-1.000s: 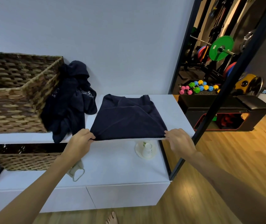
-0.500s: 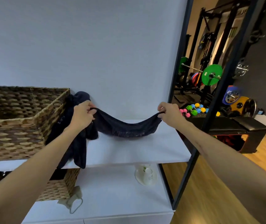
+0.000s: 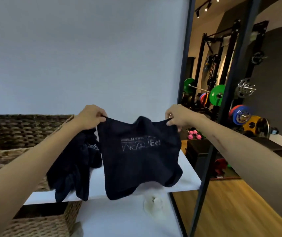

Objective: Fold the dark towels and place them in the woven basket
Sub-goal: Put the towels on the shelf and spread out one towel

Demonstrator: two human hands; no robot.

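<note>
At frame centre, the left hand (image 3: 89, 117) and right hand (image 3: 179, 116) each pinch a top corner of the dark printed cloth towel (image 3: 142, 159), hanging above the white shelf (image 3: 186, 178); the brown woven basket (image 3: 17, 134) stands at left.

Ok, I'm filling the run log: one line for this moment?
left hand: grips towel corner | right hand: grips other corner | towel: hanging, unfolded | basket: not yet loaded

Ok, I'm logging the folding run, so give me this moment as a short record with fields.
held item: dark towel, hanging with pale printed lettering upside down
left hand: pinches the towel's upper left corner
right hand: pinches the upper right corner
towel position: lifted above the white shelf
other cloth: dark towel pile beside the woven basket
fold state: not yet folded
</note>
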